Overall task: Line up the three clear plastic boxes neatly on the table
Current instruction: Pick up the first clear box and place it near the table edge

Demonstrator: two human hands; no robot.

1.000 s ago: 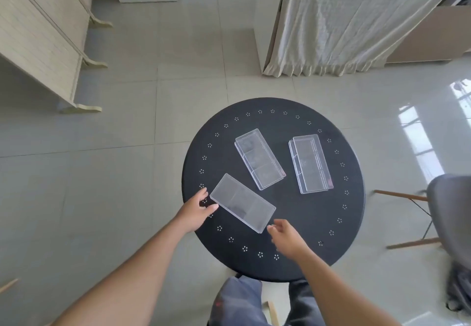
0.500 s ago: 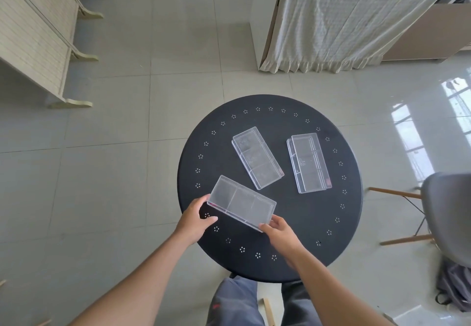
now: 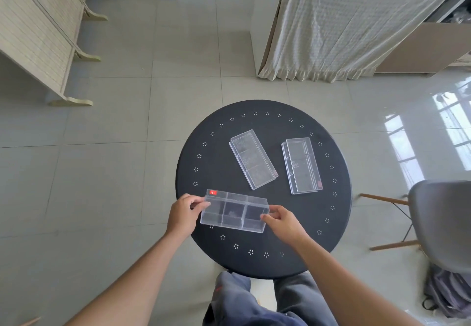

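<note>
Both hands grip the nearest box (image 3: 234, 211) by its short ends — left hand (image 3: 184, 213) and right hand (image 3: 283, 220), fingers closed on it — at the near side of the table (image 3: 204, 147). Next, I judge: set it parallel to the other two (middle box (image 3: 253, 158), right box (image 3: 302, 165)), which lie askew.

Clear glossy plastic boxes (image 3: 253, 158), matt black table (image 3: 300, 223)
</note>
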